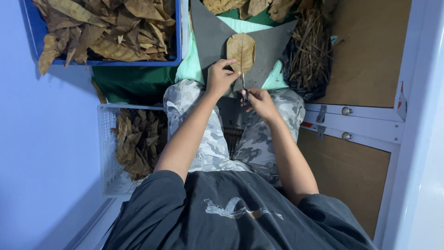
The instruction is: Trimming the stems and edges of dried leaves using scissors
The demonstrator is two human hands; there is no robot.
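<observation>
Right now a person sits with a grey board [266, 46] across the lap, and one dry brown leaf [241, 50] lies flat on it. Left hand [220, 77] rests at the bottom edge of the leaf, with its fingers curled down and pressing on the leaf by the stem end. Right hand [260, 101] is just beside it, a little lower, and its fingers are closed around small scissors [244, 87] — the thin blades point up at the bottom of the leaf, close to the left hand's fingertips. Knees in grey camouflage trousers [273, 139] show under the board. A blue crate [178, 46] full of dry brown leaves sits at the top left. A white basket [107, 153] with more crumpled leaves stands by the left leg. A black bag [307, 85] of thin dry stems sits at the right of the board — it touches the board's edge. A brown door [370, 55] with a white frame is on the right
</observation>
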